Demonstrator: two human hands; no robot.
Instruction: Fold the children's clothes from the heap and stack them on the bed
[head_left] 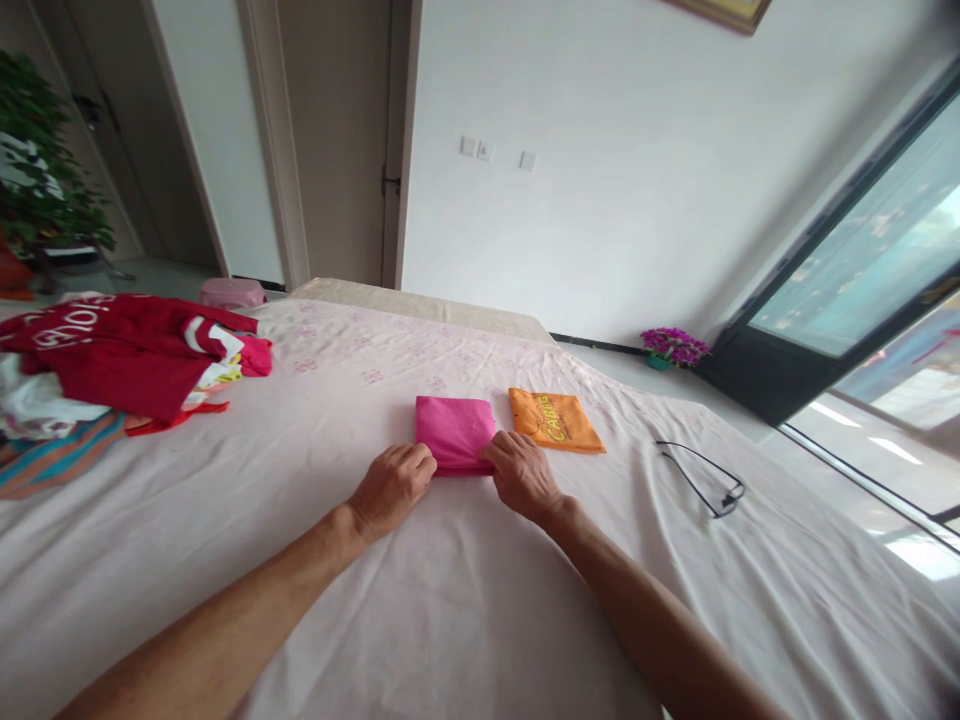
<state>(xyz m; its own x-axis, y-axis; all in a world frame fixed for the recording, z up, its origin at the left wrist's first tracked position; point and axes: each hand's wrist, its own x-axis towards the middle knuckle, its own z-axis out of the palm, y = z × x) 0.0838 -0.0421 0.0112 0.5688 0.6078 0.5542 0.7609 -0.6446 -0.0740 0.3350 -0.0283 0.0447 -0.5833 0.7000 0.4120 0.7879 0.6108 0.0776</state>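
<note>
A pink cloth (455,430), folded into a flat, near-square bundle, lies on the bed in front of me. My left hand (397,485) grips its near left corner with curled fingers. At the near right corner, my right hand (520,472) pinches the edge in the same way. Just beyond my right hand lies an orange folded cloth (556,420) with yellow lettering, flat and apart from the pink one. The fingertips of both hands are partly hidden behind the knuckles.
To the left is a heap of clothes (124,355), mostly red and white. Eyeglasses (716,490) rest on the pale bedsheet (360,620) at right. Past the bed stand a pink stool (232,292) and a pot of purple flowers (673,346) by the wall.
</note>
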